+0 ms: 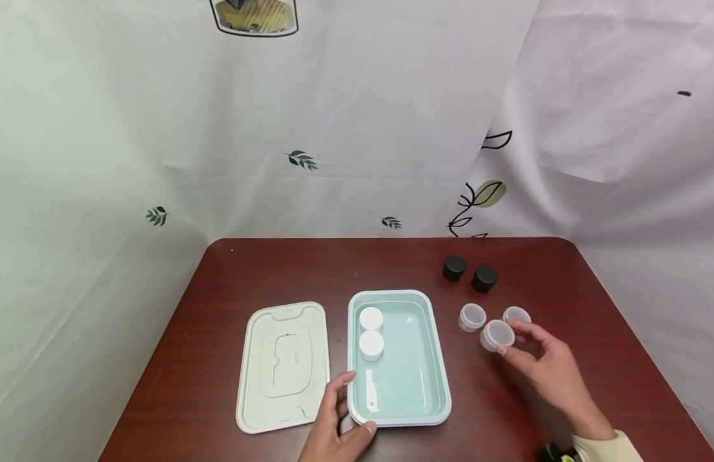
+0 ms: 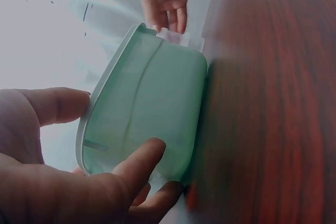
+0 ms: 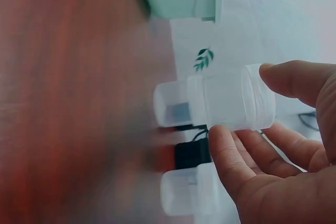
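In the head view my right hand (image 1: 544, 366) pinches a small clear jar (image 1: 498, 335) with a frosted screw lid, thumb on one side and fingers on the other. The right wrist view shows this held jar (image 3: 228, 100) raised off the table, its ribbed lid upward. Two similar clear jars, one left (image 1: 472, 317) and one behind (image 1: 515, 314), stand close by. My left hand (image 1: 336, 423) holds the near left corner of a pale green plastic tub (image 1: 440, 385), thumb at the front and fingers along the left side. Inside the tub are two white-lidded jars (image 1: 371, 345) and a white spatula (image 1: 371, 390).
Left of the tub lies its flat pale lid (image 1: 255, 372) on the reddish-brown table (image 1: 183, 359). Two black-capped jars (image 1: 484, 278) stand at the back right. A white patterned cloth (image 1: 357, 115) hangs behind the table.
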The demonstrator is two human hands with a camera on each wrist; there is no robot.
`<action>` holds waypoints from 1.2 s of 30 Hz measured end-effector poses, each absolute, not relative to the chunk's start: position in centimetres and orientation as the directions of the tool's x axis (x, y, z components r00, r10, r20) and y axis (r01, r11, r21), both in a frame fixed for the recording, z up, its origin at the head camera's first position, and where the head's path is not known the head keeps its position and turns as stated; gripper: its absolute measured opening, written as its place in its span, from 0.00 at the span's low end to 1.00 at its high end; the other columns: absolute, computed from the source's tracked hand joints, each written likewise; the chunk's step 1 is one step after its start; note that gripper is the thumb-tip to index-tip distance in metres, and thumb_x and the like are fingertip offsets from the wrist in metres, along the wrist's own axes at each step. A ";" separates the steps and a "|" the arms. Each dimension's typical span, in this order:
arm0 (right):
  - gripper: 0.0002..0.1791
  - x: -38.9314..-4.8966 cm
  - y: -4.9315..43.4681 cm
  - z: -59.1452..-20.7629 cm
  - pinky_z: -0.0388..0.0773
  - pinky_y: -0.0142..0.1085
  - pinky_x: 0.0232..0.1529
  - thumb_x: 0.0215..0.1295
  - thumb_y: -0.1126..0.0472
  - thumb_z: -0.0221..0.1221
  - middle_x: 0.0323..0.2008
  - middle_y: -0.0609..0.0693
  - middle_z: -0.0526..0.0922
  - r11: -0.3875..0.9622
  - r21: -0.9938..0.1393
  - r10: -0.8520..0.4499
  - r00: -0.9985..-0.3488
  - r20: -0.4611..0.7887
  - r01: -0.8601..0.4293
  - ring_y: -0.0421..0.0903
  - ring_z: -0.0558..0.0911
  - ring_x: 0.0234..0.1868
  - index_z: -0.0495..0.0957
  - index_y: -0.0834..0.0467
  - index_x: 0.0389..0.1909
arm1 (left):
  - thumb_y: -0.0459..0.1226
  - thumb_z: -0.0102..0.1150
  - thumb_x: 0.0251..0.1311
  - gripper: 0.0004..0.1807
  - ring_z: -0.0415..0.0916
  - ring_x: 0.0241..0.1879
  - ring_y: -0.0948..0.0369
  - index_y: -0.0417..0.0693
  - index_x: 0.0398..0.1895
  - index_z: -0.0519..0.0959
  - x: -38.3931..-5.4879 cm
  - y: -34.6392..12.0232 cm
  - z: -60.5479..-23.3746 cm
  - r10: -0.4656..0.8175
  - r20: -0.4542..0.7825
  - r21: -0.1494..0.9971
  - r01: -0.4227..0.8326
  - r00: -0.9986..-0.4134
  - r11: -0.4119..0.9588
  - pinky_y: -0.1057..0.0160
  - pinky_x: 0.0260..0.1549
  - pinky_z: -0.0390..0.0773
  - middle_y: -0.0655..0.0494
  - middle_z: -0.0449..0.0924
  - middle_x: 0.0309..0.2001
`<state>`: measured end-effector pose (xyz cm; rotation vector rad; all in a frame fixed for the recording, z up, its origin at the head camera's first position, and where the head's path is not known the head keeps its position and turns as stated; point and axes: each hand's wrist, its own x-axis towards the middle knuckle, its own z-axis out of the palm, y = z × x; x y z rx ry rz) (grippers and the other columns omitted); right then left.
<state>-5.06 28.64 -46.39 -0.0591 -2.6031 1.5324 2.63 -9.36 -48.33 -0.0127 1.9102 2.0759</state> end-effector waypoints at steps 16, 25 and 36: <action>0.27 -6.8 24.9 -43.6 0.88 0.30 0.47 0.65 0.69 0.72 0.53 0.50 0.85 0.394 -0.887 -0.138 -0.970 0.201 -0.240 0.35 0.88 0.49 0.78 0.65 0.64 | 0.34 0.68 0.66 0.47 0.71 0.69 0.41 0.44 0.82 0.51 2.6 -9.4 -48.1 0.236 -0.229 0.966 -0.251 -0.944 -0.068 0.65 0.56 0.83 0.28 0.60 0.71; 0.27 -7.5 22.0 -42.5 0.87 0.30 0.47 0.64 0.71 0.72 0.54 0.60 0.85 0.311 -0.904 -0.237 -0.945 0.225 -0.294 0.35 0.88 0.48 0.78 0.64 0.64 | 0.33 0.67 0.66 0.46 0.71 0.69 0.41 0.45 0.82 0.51 2.6 -9.4 -48.3 0.228 -0.232 0.965 -0.254 -0.946 -0.070 0.65 0.56 0.83 0.28 0.60 0.71; 0.26 -8.3 19.5 -42.3 0.88 0.34 0.49 0.62 0.67 0.74 0.54 0.58 0.85 0.313 -0.898 -0.314 -0.926 0.210 -0.310 0.39 0.89 0.47 0.81 0.60 0.62 | 0.33 0.67 0.65 0.47 0.72 0.69 0.42 0.45 0.82 0.51 2.6 -9.4 -48.3 0.238 -0.231 0.964 -0.254 -0.944 -0.073 0.65 0.56 0.83 0.28 0.61 0.71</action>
